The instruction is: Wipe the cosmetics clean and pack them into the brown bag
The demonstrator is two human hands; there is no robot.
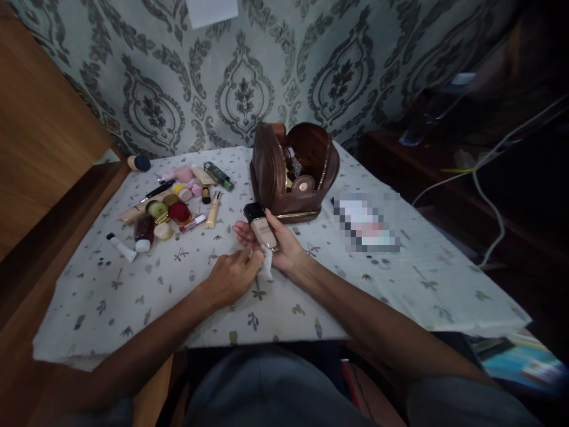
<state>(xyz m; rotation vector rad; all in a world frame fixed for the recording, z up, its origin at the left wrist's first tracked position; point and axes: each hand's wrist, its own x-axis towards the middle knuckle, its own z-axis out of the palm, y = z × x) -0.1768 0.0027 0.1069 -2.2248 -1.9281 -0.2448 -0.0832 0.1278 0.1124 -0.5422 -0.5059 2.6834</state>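
Note:
A foundation bottle (263, 230) with a black cap and beige contents lies tilted across the palm of my right hand (284, 248), whose fingers curl beneath it. My left hand (233, 274) is closed, pinching a white wipe or tissue (267, 264) against the lower end of the bottle. Just behind the bottle stands a brown makeup bag (275, 187), unzipped, with several small items inside that I cannot make out. Left of my hands a beige tube with a gold cap (213, 212) lies on the cloth.
Several cosmetics, among them a dark red bottle (144, 232), a red round jar (179, 213), a green bottle (219, 176) and a white tube (121, 247), lie at the table's left. A blurred-out flat object (367, 222) lies right of the bag. White cables (482, 172) hang beyond the patterned tablecloth (400, 296).

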